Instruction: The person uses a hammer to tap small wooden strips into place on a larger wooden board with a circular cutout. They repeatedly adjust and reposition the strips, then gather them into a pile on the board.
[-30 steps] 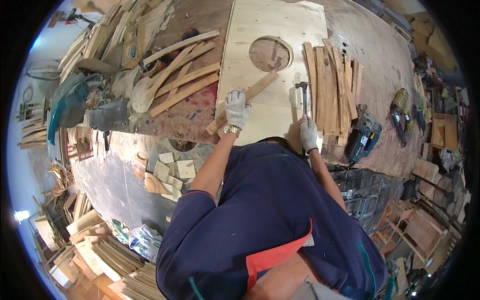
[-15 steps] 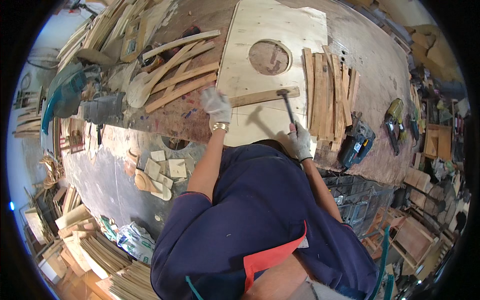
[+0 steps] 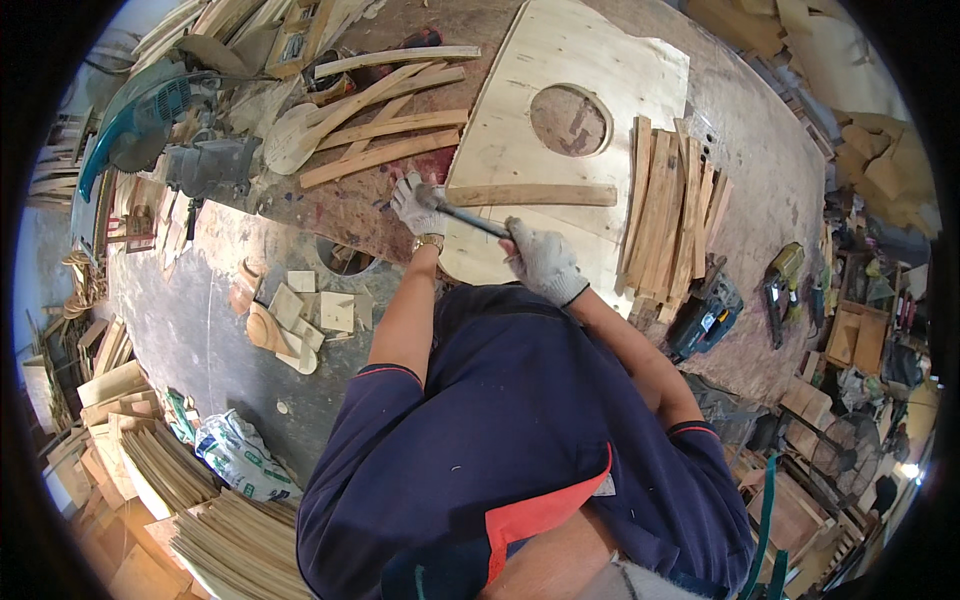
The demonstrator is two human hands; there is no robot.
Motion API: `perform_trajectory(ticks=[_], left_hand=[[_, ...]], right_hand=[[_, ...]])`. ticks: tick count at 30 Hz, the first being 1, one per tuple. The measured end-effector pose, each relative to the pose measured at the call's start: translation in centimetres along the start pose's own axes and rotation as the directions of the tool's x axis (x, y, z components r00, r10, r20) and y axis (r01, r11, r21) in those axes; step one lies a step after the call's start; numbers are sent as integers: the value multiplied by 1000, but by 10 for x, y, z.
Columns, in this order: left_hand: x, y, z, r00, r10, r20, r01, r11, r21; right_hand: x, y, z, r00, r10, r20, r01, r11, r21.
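My right hand (image 3: 545,262), in a knitted work glove, is wrapped round the handle of a hammer (image 3: 478,222). The hammer points left, and its head overlaps my left hand in the picture; whether they touch I cannot tell. My gloved left hand (image 3: 412,203) lies at the left edge of a pale plywood sheet (image 3: 480,262), fingers spread. A narrow wooden slat (image 3: 540,195) lies across the sheet just beyond both hands. Farther off, the plywood has a round cut-out (image 3: 570,119).
Curved wooden strips (image 3: 390,160) lie at the left, and more slats (image 3: 665,215) are stacked along the sheet's right side. A jigsaw (image 3: 705,317) and a yellow-green power tool (image 3: 783,285) rest on the right. A teal circular saw (image 3: 150,125) stands far left, with small wood offcuts (image 3: 300,310) nearer.
My right hand has swung the hammer leftward from the slat's right end to beside my left hand. The left hand's fingers have spread, and the whole view has shifted slightly.
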State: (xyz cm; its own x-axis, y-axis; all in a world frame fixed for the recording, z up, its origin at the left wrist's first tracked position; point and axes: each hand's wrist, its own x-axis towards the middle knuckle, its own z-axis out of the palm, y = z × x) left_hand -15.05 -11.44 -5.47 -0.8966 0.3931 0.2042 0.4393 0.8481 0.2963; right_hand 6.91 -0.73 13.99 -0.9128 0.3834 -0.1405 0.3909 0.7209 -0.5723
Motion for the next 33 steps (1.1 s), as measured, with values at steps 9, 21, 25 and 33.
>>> perform_trajectory(ticks=[9, 21, 25, 33], left_hand=[[2, 5, -6, 998, -3, -64, 0, 999, -38], [3, 8, -9, 994, 67, -86, -58, 994, 96], [6, 21, -30, 908, 367, -202, -347, 929, 127], [-13, 19, -35, 732, 681, 24, -679, 732, -47]], right_hand=[[1, 12, -2, 986, 168, -13, -167, 985, 43], [-1, 61, 40, 932, 355, 77, -356, 935, -8], [-11, 80, 53, 927, 373, 41, -375, 925, 69], [-63, 112, 50, 788, 591, -171, -400, 703, 588]])
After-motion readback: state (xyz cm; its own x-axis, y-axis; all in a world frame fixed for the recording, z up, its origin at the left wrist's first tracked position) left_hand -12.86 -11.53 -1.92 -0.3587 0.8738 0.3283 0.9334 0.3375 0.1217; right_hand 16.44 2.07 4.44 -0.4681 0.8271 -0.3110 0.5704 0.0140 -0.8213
